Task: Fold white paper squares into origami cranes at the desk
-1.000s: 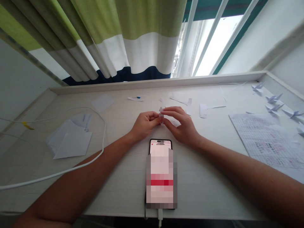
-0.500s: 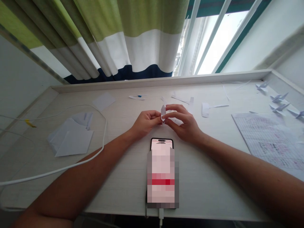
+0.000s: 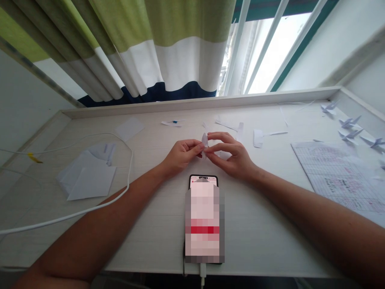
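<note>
A small folded piece of white paper [image 3: 205,141] stands upright between my two hands over the middle of the white table [image 3: 156,224]. My left hand [image 3: 180,154] pinches it from the left with thumb and fingertips closed. My right hand [image 3: 233,154] pinches it from the right, its fingers curled over the top. Just in front of my hands a phone [image 3: 203,218] lies flat with its screen lit, plugged in at its near end.
A white cable [image 3: 90,206] loops across the left side. A stack of white paper squares [image 3: 88,176] lies at left. Paper scraps [image 3: 258,136] lie behind my hands. A printed sheet [image 3: 339,176] and several folded paper cranes [image 3: 350,128] lie at right. Curtain and window behind.
The folded paper was turned from lying low between my fingers to standing upright. Both hands stayed in the same spot, with only the fingers shifting.
</note>
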Demonstrator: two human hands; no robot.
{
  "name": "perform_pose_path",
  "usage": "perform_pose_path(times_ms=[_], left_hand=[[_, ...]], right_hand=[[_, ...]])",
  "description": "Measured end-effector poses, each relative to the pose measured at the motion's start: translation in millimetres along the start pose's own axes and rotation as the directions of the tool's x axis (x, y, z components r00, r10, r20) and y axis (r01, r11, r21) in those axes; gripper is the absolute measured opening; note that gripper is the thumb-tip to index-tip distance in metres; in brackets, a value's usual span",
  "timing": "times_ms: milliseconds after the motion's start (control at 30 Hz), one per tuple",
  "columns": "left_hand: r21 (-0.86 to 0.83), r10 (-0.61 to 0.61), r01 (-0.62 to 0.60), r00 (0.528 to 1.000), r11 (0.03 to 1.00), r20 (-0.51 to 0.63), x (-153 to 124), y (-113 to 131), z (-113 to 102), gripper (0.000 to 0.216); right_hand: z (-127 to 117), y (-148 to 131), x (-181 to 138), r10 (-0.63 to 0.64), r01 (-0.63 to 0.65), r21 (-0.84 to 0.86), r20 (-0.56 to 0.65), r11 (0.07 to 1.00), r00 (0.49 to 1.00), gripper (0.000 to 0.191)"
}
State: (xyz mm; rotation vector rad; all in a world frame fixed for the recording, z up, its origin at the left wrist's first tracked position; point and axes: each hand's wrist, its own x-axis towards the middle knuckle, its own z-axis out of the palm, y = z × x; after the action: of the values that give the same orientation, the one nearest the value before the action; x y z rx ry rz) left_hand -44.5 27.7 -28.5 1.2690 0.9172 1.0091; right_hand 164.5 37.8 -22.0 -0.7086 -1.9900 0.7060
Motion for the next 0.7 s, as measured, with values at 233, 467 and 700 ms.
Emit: perform_pose_path(times_ms=[233, 467, 700], left_hand=[[-0.007, 0.031, -0.031, 1.000, 0.999, 0.000, -3.1, -6.6, 7.6, 0.034], [0.069, 0.080, -0.072, 0.990, 0.995, -0.113, -0.7, -8.7, 5.8, 0.035], [-0.001, 0.023, -0.024, 0.984, 1.000, -0.178, 2.2, -2.7, 4.9, 0.032]], right_hand=[[0.4, 2.6, 6.8, 0.414, -0.402, 0.340, 0.041, 0.850, 0.909, 0.028], [2.7, 2.7, 8.2, 0.435, -0.431, 0.336, 0.068, 0.838, 0.898, 0.040], [4.6, 4.1, 6.0, 0.426, -0.434, 0.226, 0.086, 0.872, 0.901, 0.031]])
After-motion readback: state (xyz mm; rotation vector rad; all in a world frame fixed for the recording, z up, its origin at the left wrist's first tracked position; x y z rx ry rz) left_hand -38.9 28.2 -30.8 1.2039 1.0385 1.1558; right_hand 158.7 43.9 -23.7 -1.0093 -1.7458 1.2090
